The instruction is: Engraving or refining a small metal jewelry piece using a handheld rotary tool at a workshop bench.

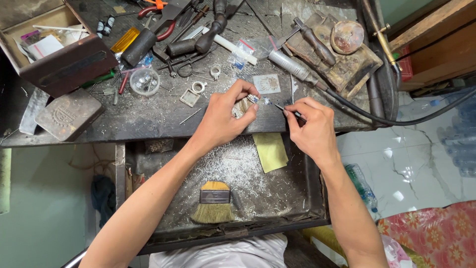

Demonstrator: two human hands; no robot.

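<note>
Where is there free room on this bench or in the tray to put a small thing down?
Bare bench lies between the flat metal tin and the left hand. In the tray, room lies between the brush and the yellow cloth. The back of the bench, around the pliers, is crowded.

Cluttered dark tabletop strewn with metal filings, open drawer tray below holding a flat paintbrush and yellow cloth, brown box far left, round clear container, red-handled pliers, black hose
</note>
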